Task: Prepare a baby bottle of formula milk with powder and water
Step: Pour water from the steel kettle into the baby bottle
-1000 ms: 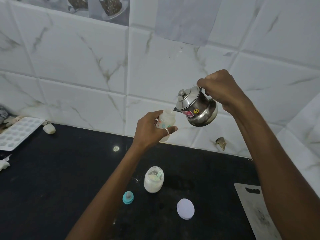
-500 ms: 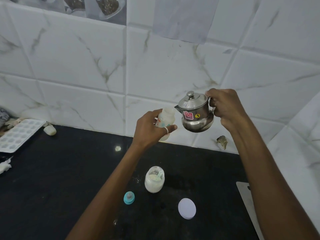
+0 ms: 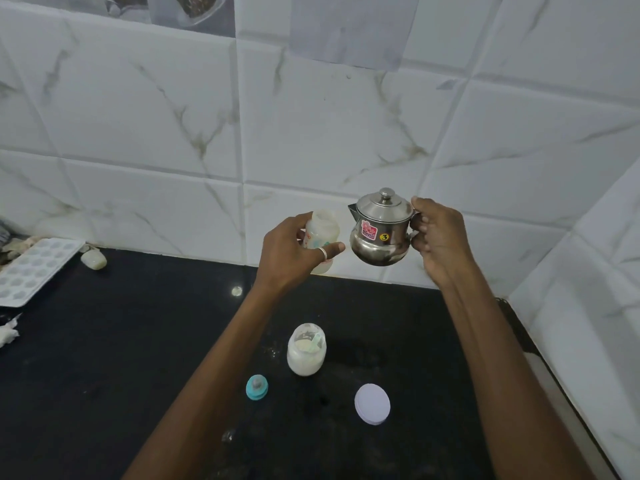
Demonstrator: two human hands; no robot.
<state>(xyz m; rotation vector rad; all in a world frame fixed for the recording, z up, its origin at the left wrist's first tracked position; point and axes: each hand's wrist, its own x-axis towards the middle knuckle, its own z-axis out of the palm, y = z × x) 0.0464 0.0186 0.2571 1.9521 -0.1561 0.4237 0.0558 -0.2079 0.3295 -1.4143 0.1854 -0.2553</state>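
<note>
My left hand [image 3: 291,252] grips a small translucent baby bottle [image 3: 321,233], held upright in the air with its mouth open. Just to its right, my right hand [image 3: 437,237] holds a small steel kettle [image 3: 380,230] by its handle, level, lid on, spout pointing at the bottle but clear of it. Below on the black counter [image 3: 104,358] stands an open jar of white powder [image 3: 306,349] with a pale scoop inside. A teal bottle cap with nipple [image 3: 257,386] lies to the jar's left and a white round lid [image 3: 372,404] to its right.
A white ice-cube tray [image 3: 33,268] leans at the far left edge, with a small pale lump [image 3: 93,259] beside it and white scraps [image 3: 8,332] below. White marble tiles form the back wall and the right corner wall [image 3: 588,306]. A grey board edge [image 3: 554,393] shows at right.
The kettle was tilted with its spout at the bottle's mouth; my right hand has brought it down and level, away from the mouth. The bottle stays held in place.
</note>
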